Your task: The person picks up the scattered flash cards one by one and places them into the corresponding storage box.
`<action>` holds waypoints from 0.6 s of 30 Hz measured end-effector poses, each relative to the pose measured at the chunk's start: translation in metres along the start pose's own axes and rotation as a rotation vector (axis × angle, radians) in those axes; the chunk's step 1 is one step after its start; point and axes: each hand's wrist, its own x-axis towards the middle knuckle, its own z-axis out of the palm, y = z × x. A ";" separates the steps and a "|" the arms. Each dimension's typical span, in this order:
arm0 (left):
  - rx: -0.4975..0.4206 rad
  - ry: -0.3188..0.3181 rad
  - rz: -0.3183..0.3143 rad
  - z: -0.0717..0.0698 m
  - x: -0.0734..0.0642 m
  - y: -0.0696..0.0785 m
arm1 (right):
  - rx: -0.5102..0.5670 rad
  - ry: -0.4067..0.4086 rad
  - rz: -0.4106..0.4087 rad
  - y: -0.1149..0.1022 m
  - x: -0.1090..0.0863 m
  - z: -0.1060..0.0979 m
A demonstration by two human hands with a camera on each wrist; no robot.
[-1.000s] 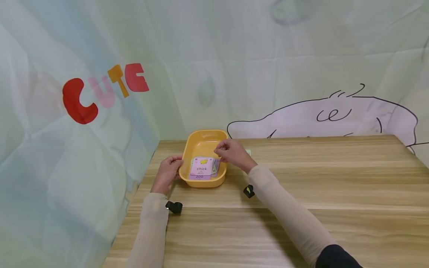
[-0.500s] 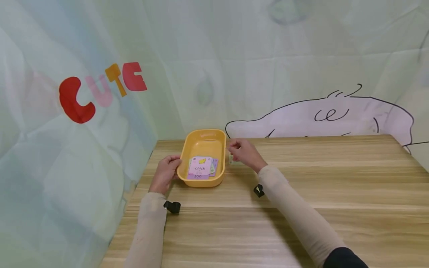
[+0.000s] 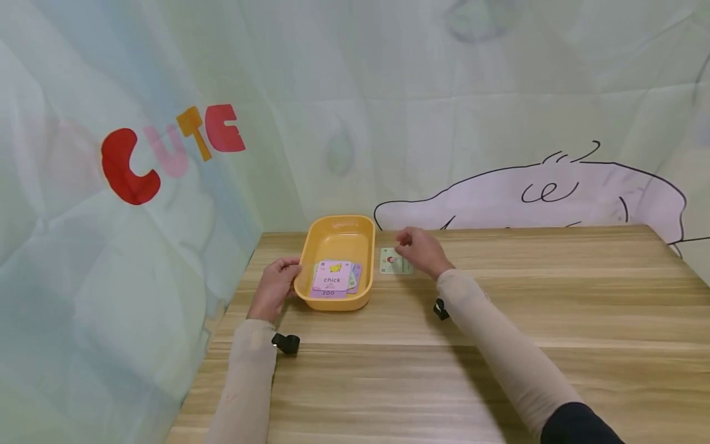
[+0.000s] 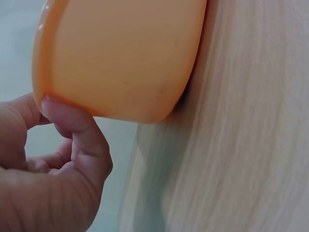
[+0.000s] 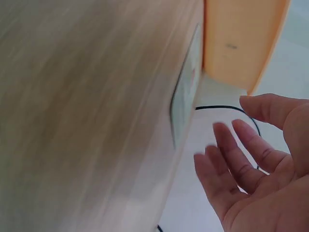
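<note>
A yellow plastic tray (image 3: 345, 245) stands near the table's far left. Inside it, several picture cards (image 3: 331, 279) lie piled at the near end, with a pink "chick" card on top. My left hand (image 3: 272, 288) pinches the tray's left rim between thumb and fingers, seen close up on the tray wall (image 4: 120, 63) in the left wrist view. On the table just right of the tray lies a green card (image 3: 391, 266), partly covered by my right hand (image 3: 426, 253) in the head view. The right wrist view shows that hand's fingers (image 5: 231, 159) apart and bent loosely, holding nothing.
The wooden table (image 3: 532, 308) reaches to the right and toward me. Behind it hangs a printed cloth (image 3: 333, 111) with "CUTE" lettering and a line drawing. Each sleeve carries a small black wrist device (image 3: 286, 343).
My right hand has moved right, from over the tray to beside it, uncovering more of the green card. My left hand keeps its hold on the rim.
</note>
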 end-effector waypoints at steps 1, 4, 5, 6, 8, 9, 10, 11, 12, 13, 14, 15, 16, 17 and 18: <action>-0.003 0.000 0.000 0.000 0.000 0.000 | -0.006 -0.002 0.003 0.002 0.001 0.000; -0.006 -0.002 0.001 0.000 0.001 0.000 | -0.036 -0.008 -0.003 0.008 0.003 -0.001; -0.009 -0.003 0.000 0.000 0.001 0.000 | -0.049 -0.011 -0.005 0.010 0.004 -0.001; -0.012 -0.004 -0.001 0.000 0.001 0.000 | -0.062 -0.017 -0.005 0.012 0.005 -0.002; -0.010 -0.004 -0.003 0.000 0.000 0.000 | -0.086 -0.031 -0.005 0.014 0.007 -0.002; -0.011 -0.003 -0.005 0.000 0.000 0.000 | -0.090 -0.039 0.003 0.015 0.007 -0.003; -0.011 -0.003 -0.006 0.000 0.000 0.000 | -0.092 -0.051 0.011 0.015 0.008 -0.003; -0.012 -0.001 -0.007 0.001 0.000 0.000 | -0.091 -0.062 0.019 0.015 0.009 -0.003; -0.011 0.000 -0.009 0.001 0.000 0.000 | -0.091 -0.073 0.027 0.015 0.009 -0.003; -0.010 0.001 -0.011 0.000 0.000 0.000 | -0.094 -0.085 0.037 0.015 0.010 -0.003; -0.008 0.002 -0.013 0.000 0.000 0.000 | -0.095 -0.099 0.048 0.014 0.010 -0.002; -0.007 0.003 -0.015 0.000 0.000 0.000 | -0.104 -0.110 0.056 0.014 0.011 -0.002; -0.006 0.005 -0.017 0.000 0.000 0.000 | -0.122 -0.119 0.058 0.014 0.011 -0.002; -0.006 0.005 -0.019 0.000 0.000 0.000 | -0.139 -0.128 0.062 0.013 0.011 -0.001; -0.006 0.005 -0.020 0.000 0.000 0.000 | -0.159 -0.136 0.064 0.012 0.011 0.000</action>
